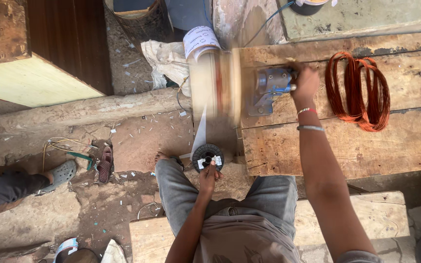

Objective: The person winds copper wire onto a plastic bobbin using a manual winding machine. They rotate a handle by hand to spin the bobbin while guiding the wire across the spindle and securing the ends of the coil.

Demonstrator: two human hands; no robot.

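Note:
My right hand (304, 83) grips the handle of a blue hand-cranked winding machine (269, 87) fixed to a wooden plank bench (347, 146). At the machine's left end a wooden former (215, 85) is blurred with spinning. My left hand (207, 176) is held low by my knee, fingers closed just below a black wire spool (207, 156); a thin wire seems to run from it up to the former. A loose coil of copper wire (359, 92) lies on the bench to the right of my right hand.
A white sack (164, 61) and a paper roll (200, 41) lie behind the former. Another person's leg and grey clog (59, 174) are at the left, near a brown sandal (105, 164) and tangled wires (64, 143). I sit on a wooden board (144, 238).

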